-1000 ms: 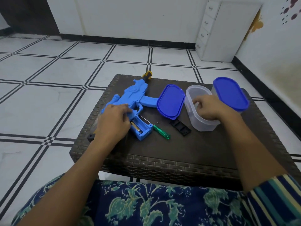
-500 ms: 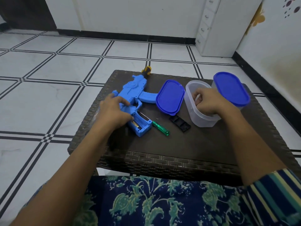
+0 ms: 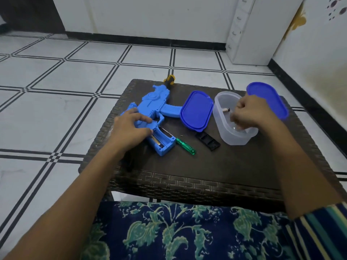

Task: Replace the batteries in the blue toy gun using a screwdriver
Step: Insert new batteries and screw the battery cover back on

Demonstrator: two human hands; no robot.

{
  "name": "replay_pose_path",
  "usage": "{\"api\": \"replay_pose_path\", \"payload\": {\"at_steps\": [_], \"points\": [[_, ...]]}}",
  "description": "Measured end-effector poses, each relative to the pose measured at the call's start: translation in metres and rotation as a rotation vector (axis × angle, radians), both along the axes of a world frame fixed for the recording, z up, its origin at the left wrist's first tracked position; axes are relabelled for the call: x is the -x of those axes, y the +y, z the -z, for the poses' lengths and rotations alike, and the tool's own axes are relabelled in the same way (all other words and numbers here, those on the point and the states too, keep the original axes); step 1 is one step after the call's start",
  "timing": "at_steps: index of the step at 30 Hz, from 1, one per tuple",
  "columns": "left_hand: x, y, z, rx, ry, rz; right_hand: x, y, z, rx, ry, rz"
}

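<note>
Since half a second ago the right hand (image 3: 249,111) has risen from deep inside the clear tub (image 3: 232,136) to its rim, and a small pale cylinder (image 3: 226,109) now shows at its fingertips. The dark woven counter (image 3: 187,182) stands on a white tiled floor (image 3: 56,81) with black lines, and a white cabinet (image 3: 249,34) fills the far right corner. The blue toy gun (image 3: 155,104) lies at the counter's left. Its open battery compartment (image 3: 163,140) faces up with a battery inside. A green-handled screwdriver (image 3: 185,147) lies just right of it, and a black cover (image 3: 207,140) sits between that and the tub. A loose blue lid (image 3: 196,110) touches the gun's right end. The right hand partly hides a second lidded tub (image 3: 266,98). Its fingers are curled, but whether they pinch the cylinder I cannot tell. The left hand (image 3: 129,128) rests flat on the gun with its fingers spread and nearly straight.
</note>
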State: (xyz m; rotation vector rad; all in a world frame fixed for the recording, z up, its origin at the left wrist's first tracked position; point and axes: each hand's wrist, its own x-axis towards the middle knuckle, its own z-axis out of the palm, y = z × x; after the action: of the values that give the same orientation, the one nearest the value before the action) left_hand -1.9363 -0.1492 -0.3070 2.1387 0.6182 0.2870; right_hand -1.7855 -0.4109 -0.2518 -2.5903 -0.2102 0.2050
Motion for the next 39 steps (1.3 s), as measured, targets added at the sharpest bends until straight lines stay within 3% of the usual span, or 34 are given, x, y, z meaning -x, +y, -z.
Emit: {"api": "replay_pose_path", "payload": {"at_steps": [3,6,9,13,17,21,25,29,32,35,39], "points": [[-0.001,-0.004,-0.001,-0.095,0.038,0.006,0.000,0.000,0.006,0.032,0.029,-0.008],[-0.003,-0.009,-0.003,-0.169,0.089,0.001,-0.001,0.002,0.010,0.074,-0.061,-0.029],[-0.004,-0.009,-0.005,-0.126,0.092,-0.003,-0.004,0.005,0.015,0.106,-0.160,-0.125],[-0.005,-0.004,-0.004,-0.014,0.052,-0.022,-0.010,0.015,0.022,0.298,-0.062,-0.251],[-0.007,0.001,-0.002,0.077,0.025,-0.023,-0.013,0.017,0.022,0.355,-0.095,-0.202],[-0.005,-0.003,-0.004,-0.020,0.075,-0.012,-0.009,0.013,0.012,0.384,-0.219,-0.113],[-0.011,-0.009,-0.011,-0.079,0.170,-0.069,0.019,0.018,-0.024,0.122,-0.406,-0.088],[-0.014,-0.010,-0.016,0.008,0.203,-0.081,0.069,0.047,-0.039,-0.190,-0.024,-0.453],[-0.012,-0.010,-0.016,0.025,0.188,-0.055,0.084,0.073,-0.015,-0.119,0.091,-0.572],[-0.008,-0.009,-0.016,0.003,0.189,-0.032,0.085,0.088,0.004,-0.064,0.010,-0.556],[-0.005,-0.008,-0.016,-0.008,0.193,-0.003,0.085,0.096,0.010,-0.137,-0.089,-0.509]]}}
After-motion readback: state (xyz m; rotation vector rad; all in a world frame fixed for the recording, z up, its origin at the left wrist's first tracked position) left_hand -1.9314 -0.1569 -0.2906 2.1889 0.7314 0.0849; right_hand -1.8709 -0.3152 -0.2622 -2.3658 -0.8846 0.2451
